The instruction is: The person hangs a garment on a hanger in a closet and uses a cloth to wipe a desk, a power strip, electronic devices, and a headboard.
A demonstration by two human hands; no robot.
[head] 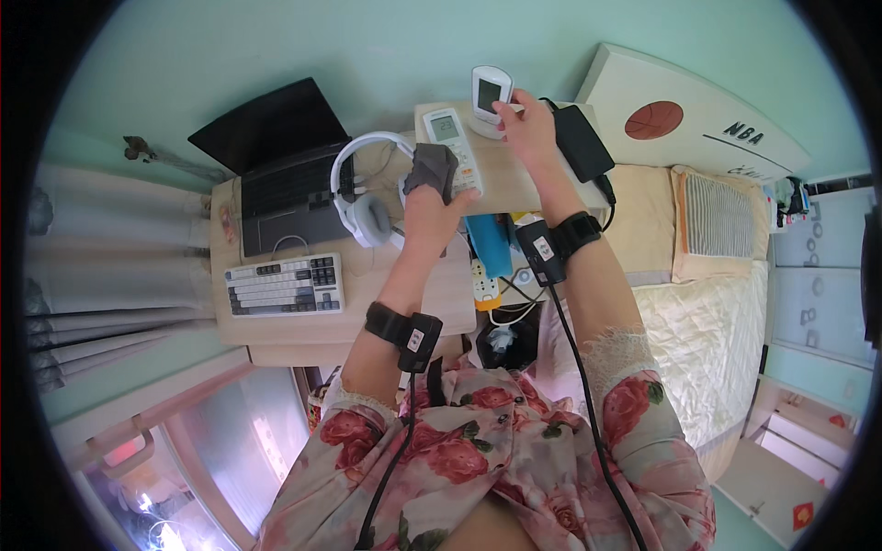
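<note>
My left hand (431, 217) has a dark grey cloth (433, 165) bunched over its fingers. The cloth overlaps the left side of a white air-conditioner remote control (463, 150), which lies flat with its screen lit by digits; my left thumb is at its lower end. My right hand (530, 132) grips the right edge of a white device with a small screen (488, 96), likely a digital clock. This device stands upright on a round white base (486, 127) on the small wooden cabinet top (506, 179). White headphones (372, 217) rest just left of my left hand.
An open laptop (293, 186) and a white keyboard (284, 286) occupy the desk (406, 310) at left. Right of my right hand lies a black power adapter (584, 143) with its cable. Below are a power strip (485, 286) and a black-lined bin (510, 348). A bed (703, 344) stands at right.
</note>
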